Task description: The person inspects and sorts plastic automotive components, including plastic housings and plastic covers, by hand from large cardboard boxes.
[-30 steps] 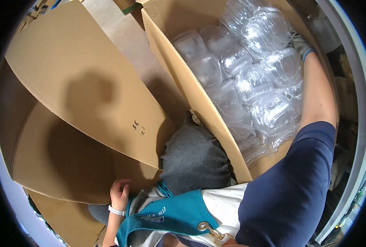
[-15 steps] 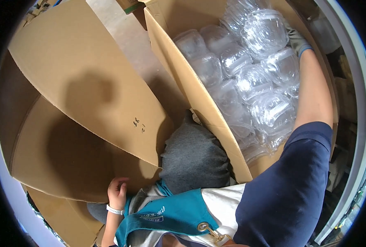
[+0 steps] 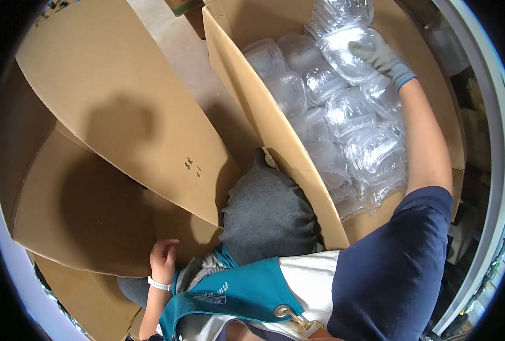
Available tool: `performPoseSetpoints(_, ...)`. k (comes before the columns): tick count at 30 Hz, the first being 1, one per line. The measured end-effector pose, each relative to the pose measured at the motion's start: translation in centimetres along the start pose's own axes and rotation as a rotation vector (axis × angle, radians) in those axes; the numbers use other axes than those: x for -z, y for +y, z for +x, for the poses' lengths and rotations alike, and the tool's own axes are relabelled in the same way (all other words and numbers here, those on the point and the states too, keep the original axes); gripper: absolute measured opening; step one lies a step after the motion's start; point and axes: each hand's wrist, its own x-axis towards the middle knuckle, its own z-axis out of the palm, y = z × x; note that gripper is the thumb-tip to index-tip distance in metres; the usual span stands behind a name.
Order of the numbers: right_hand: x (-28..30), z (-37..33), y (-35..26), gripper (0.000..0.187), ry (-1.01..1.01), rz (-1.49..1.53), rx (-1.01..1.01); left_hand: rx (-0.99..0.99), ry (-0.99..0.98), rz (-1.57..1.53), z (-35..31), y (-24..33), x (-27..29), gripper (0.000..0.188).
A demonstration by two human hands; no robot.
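Observation:
My right hand [image 3: 382, 61], in a grey glove with a blue cuff, grips a clear plastic container [image 3: 346, 55]. The thumb lies over its face; the other fingers are mostly hidden. That container rests against a stack of nested clear containers [image 3: 343, 12] at the far end of a deep cardboard box [image 3: 298, 162]. Beneath and nearer me, several more clear containers [image 3: 352, 111] fill the box in rows. Bare and with a white band at the wrist, my left hand [image 3: 163, 254] hangs by my side, fingers loosely bent and nothing visible in them.
A second large cardboard box [image 3: 87, 210] stands at the left, its raised flap [image 3: 127, 102] slanting beside my knee [image 3: 269, 216]. Between the boxes a strip of grey floor [image 3: 167, 40] shows. A pale curved rail [image 3: 494, 113] runs along the right.
My right hand has come from behind the container at the box's right wall toward the left, its thumb now over the front. The container has tilted and shifted slightly down-left.

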Motion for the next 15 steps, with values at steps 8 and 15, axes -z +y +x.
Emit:
performPoseSetpoints(8,-6.9,-1.3,-7.4,0.103,0.044,-0.663,0.003,-0.108,0.032,0.049,-1.5,-0.1,0.5,0.016)
performPoseSetpoints(15,-8.0,-4.3,-12.0,0.095,0.072,-0.584,-0.166,-0.136,0.055,-0.088,-2.6,0.2,1.2,0.016)
